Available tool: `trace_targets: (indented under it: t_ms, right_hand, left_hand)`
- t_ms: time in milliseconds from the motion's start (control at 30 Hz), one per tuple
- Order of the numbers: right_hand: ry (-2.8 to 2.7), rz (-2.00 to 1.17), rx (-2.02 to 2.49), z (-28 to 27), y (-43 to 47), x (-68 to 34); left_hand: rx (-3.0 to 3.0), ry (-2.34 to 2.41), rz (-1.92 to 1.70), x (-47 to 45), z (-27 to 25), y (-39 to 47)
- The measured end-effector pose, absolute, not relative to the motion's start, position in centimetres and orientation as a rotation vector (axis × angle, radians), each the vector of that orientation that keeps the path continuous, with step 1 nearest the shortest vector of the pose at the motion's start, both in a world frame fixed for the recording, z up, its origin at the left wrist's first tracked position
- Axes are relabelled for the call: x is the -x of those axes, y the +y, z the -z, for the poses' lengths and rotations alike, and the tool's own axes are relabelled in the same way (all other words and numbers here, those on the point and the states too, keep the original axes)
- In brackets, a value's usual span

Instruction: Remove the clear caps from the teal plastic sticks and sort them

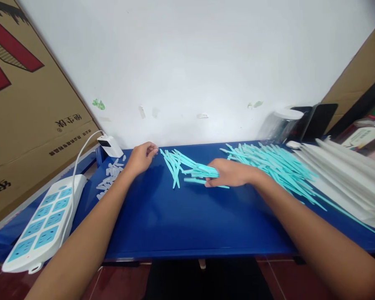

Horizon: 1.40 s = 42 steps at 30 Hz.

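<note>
My right hand [226,171] is closed around a bundle of thin turquoise sticks [200,171], their ends fanning out to the left of my fingers. Beside it lies a small loose group of the same sticks [175,164] on the blue table. To the left of that group is my left hand [143,156], its thumb and fingertips pinched together close to the wall. Whatever those fingertips hold, if anything, is too small to make out. A larger heap of turquoise sticks [273,166] spreads behind and to the right of my right hand.
Small translucent pieces [111,177] lie left of my left forearm, near a white device [111,146] with a cable. A power strip [45,223] sits at the left edge. White sheets [346,179] and a lidded clear jar [278,125] stand right. A wall [187,75] closes the back.
</note>
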State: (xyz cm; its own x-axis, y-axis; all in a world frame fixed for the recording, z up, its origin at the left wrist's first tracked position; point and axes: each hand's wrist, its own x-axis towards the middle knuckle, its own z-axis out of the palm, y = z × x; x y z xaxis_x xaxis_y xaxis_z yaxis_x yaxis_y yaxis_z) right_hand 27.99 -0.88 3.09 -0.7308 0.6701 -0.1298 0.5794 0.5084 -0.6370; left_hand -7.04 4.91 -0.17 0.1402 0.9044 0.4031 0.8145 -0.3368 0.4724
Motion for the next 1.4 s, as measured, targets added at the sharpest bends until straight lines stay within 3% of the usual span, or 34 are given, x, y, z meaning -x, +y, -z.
trace_targets:
  t_ms: [133,333,700,1033,1400]
  right_hand:
    - [-2.358,-0.887,1.064,-4.4,-0.5,-29.0]
    - [-2.191,-0.941,1.063,-4.6,-0.3,-29.1]
    - [-2.046,-0.99,1.124,-4.6,-0.3,-28.9]
    - [-1.732,-1.327,1.149,-4.0,0.2,-29.0]
    - [-1.754,-1.384,1.148,-3.7,0.0,-28.4]
  left_hand:
    - [-2.023,1.348,-1.007,4.7,0.1,3.9]
    - [-1.81,1.141,-0.983,2.5,0.6,2.7]
    - [-1.743,1.085,-1.136,1.9,0.7,2.4]
    - [-1.928,1.071,-1.401,1.4,0.2,2.0]
    - [-2.125,1.103,-1.399,0.2,-0.2,0.5]
